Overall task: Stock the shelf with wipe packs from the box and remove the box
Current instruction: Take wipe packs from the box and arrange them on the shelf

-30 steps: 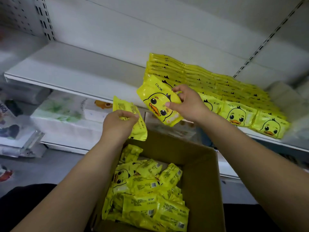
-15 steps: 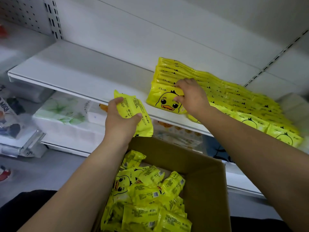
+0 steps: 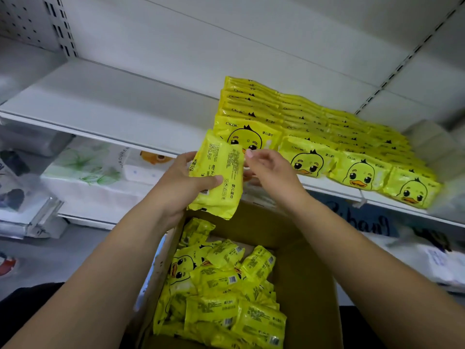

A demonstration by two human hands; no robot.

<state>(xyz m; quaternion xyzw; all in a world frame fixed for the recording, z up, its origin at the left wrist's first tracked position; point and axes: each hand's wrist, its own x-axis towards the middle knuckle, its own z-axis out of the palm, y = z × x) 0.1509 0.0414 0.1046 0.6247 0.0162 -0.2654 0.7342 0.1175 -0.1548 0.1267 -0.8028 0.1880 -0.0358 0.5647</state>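
Our left hand (image 3: 181, 187) grips one yellow wipe pack (image 3: 217, 177), thumb laid across the printed back that faces us and the other fingers hidden behind it. The pack stands nearly upright, tilted a little to the right, and hangs in the air between both hands, just above the far edge of the box.

Our right hand (image 3: 273, 170) sits just to the right of that pack, fingers loosely curled. Its thumb tip meets the pack's upper right edge, and a fingertip shows behind the pack lower down. We cannot tell whether this hand actually pinches the pack or only touches it.

Directly below both forearms lies the open cardboard box (image 3: 307, 273), with a heap of loose packs (image 3: 221, 285) on its left side, some face up, some showing barcodes.

Beyond our hands runs the white shelf (image 3: 113, 96). The stocked packs (image 3: 327, 127) stand on it in leaning rows from just behind the held pack out to the right of the right hand, duck faces forward. The front pack of the leftmost row (image 3: 251, 133) is partly covered by the held one.

Left of the left hand, on a lower level, lie white tissue packages (image 3: 88, 170) with green leaf print.
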